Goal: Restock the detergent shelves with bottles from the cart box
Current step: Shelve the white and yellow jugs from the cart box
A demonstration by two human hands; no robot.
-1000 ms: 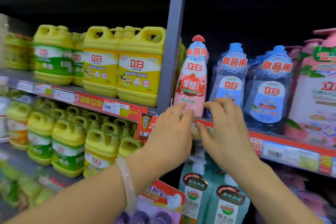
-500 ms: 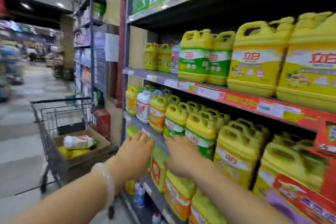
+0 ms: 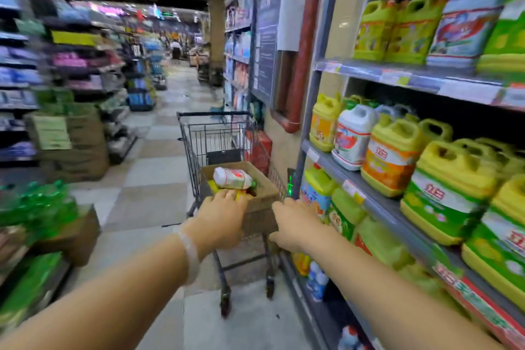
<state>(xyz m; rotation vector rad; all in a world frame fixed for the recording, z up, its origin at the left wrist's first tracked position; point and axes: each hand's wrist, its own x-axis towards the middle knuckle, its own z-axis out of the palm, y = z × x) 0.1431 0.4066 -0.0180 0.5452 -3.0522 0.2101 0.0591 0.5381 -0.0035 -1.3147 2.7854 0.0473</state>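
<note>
— Where are the bottles?

— In the cardboard box (image 3: 262, 202) sitting in the shopping cart (image 3: 216, 133). A white bottle with a green cap (image 3: 232, 178) lies on its side on top, with yellow ones (image 3: 240, 195) under it.

— And the hands?

— Both reach out towards the box. The left hand (image 3: 220, 219), a pale bangle (image 3: 191, 253) on its wrist, is spread over the near edge, fingers fairly straight, tips at the yellow bottles; I can't tell whether it touches them. The right hand (image 3: 295, 224) is at the box's near right corner, fingers loose; whether it has hold of anything, I can't tell.

— What's beside the cart?

— To the right, the detergent shelves (image 3: 397, 207), full of yellow jugs (image 3: 451, 187).
</note>
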